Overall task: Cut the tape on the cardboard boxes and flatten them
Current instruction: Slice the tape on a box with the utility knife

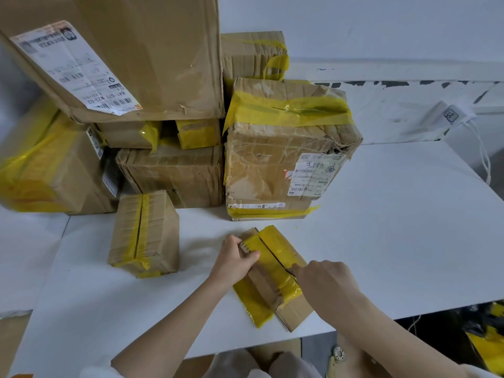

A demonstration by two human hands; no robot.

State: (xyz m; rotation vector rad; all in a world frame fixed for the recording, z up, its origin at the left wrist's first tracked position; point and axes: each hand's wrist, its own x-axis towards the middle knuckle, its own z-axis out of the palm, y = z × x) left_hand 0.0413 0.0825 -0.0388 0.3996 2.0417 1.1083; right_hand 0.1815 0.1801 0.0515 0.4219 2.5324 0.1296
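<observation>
The small box (272, 274) lay near the table's (409, 214) front edge, seam up, so the tape faced the person. At its nine o'clock side the left hand (234, 261) gripped the edge, probably to stop it sliding. At three o'clock the right hand (324, 285) was clamped around a blade (289, 270), its tip in the seam. Taped boxes (286, 148) waited at twelve o'clock.

On the bench (395, 227), a small box (272, 274) lies before the stacked boxes (169, 105); another box (144, 233) stands to its left.
</observation>
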